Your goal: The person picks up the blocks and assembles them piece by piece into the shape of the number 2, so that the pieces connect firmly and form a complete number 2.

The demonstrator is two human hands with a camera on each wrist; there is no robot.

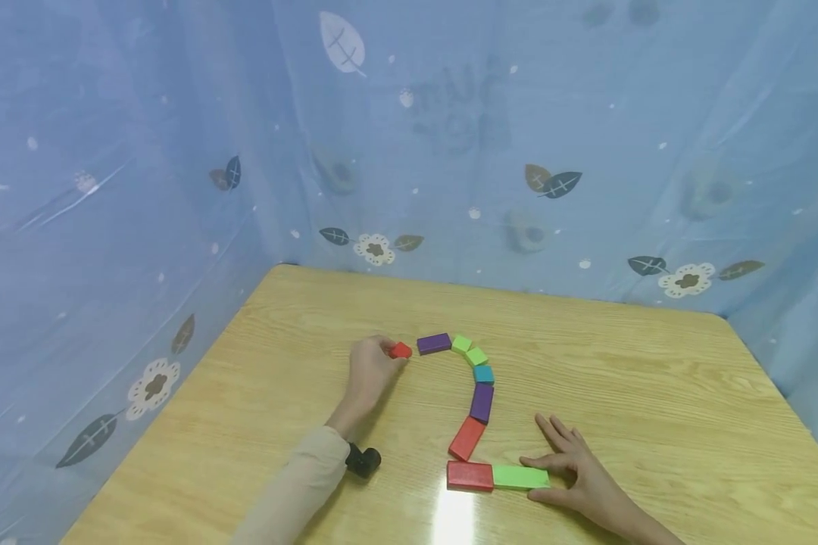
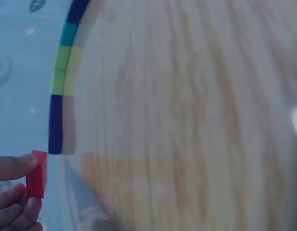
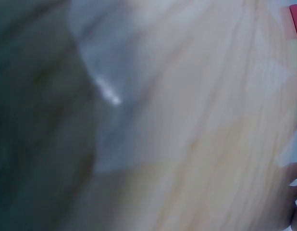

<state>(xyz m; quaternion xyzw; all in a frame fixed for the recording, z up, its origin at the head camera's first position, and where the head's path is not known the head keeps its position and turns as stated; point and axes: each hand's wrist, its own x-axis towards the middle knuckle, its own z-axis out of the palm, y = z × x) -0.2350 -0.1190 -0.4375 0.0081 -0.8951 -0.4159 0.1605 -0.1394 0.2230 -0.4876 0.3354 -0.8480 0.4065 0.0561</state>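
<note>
In the head view my left hand [image 1: 371, 371] pinches a small red block [image 1: 400, 350] between thumb and fingers. That block is just left of a purple block [image 1: 434, 344], the far end of a curved row; in the left wrist view a small gap shows between the two. My right hand [image 1: 576, 477] has its thumb and index finger on either side of the right end of a bright green block [image 1: 520, 477], the other fingers spread. A red block [image 1: 469, 476] touches that green block's left end. Only fingertips of the right hand [image 3: 296, 192] show in the right wrist view.
The curve runs through two light green blocks [image 1: 476, 356], a blue block [image 1: 483, 375], a second purple block [image 1: 482, 403] and a slanted red block [image 1: 466, 438]. Blue patterned curtain [image 1: 450, 151] surrounds the wooden table [image 1: 627, 363]. A black wrist camera [image 1: 363, 462] sits at the left sleeve.
</note>
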